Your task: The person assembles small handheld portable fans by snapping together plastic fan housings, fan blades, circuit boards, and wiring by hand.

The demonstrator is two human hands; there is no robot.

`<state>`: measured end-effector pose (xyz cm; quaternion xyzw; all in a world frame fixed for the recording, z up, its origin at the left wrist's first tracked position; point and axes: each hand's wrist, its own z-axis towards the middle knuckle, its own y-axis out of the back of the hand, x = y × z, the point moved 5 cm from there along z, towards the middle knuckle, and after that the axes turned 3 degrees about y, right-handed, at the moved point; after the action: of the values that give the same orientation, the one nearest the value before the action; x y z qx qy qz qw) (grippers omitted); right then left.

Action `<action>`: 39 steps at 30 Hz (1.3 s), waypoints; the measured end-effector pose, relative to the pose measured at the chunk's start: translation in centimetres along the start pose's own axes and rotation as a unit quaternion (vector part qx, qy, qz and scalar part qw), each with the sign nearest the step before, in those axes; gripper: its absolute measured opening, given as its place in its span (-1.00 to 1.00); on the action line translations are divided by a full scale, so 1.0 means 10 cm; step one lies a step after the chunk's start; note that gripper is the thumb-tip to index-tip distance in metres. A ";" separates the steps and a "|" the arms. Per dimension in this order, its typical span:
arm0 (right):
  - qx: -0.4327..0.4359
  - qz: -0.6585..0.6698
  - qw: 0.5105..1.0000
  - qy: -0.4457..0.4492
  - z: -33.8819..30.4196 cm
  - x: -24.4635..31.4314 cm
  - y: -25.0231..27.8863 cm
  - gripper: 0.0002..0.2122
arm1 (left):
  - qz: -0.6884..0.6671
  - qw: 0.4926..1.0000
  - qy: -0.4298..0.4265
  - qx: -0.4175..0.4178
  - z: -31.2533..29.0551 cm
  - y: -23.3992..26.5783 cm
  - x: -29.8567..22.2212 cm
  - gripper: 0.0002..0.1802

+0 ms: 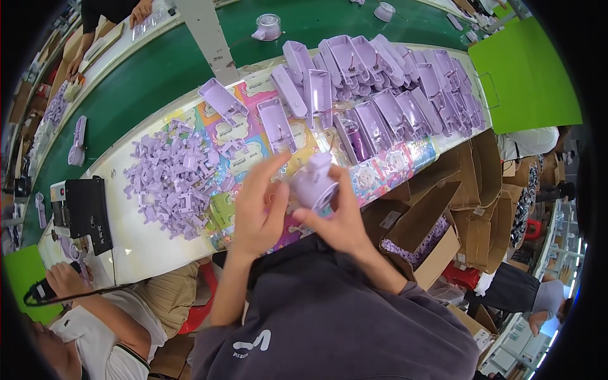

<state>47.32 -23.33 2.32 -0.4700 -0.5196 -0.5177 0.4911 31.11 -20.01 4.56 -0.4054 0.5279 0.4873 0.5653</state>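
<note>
My right hand point(342, 221) grips a lilac plastic housing point(311, 190) with a round, ring-like opening and a small block on top. Motion smears the housing somewhat, so its finer details are lost. Just to the left of it, my left hand point(256, 212) has its fingers and thumb stretched apart, with nothing visible between them. Beyond my hands, an open lilac casing point(275, 123) lies on the colourful printed sheets point(247, 130). Left of my hands spreads a heap of small lilac plastic parts point(171, 177).
Many lilac casings point(367, 60) are stacked along the table's far right. Cardboard boxes point(437, 247) stand at right, one holding small lilac parts. Behind the table runs a green conveyor belt point(149, 95). At lower left, a co-worker's hand point(63, 278) holds a black tool near a black box point(88, 215).
</note>
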 end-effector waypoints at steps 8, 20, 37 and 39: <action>-0.014 -0.200 0.974 0.106 0.19 0.08 0.41 -0.33 | 0.548 0.801 -0.224 0.090 0.84 0.02 0.07 -0.30; -0.044 -0.338 0.890 0.302 0.21 0.73 0.60 -0.38 | 0.421 0.882 -0.084 0.193 0.69 -0.01 -0.54 -0.53; 0.008 -0.453 0.809 0.374 0.31 0.85 0.28 -0.28 | 0.203 0.964 0.074 0.157 0.48 0.17 -0.41 -0.54; 0.004 -0.439 0.819 0.370 0.33 0.85 0.27 -0.26 | 0.203 0.964 0.088 0.146 0.45 0.18 -0.40 -0.56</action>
<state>49.27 -20.18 11.06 0.0362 -0.4522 -0.8111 0.3692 30.35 -15.72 9.15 -0.2433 0.7123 0.4720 0.4590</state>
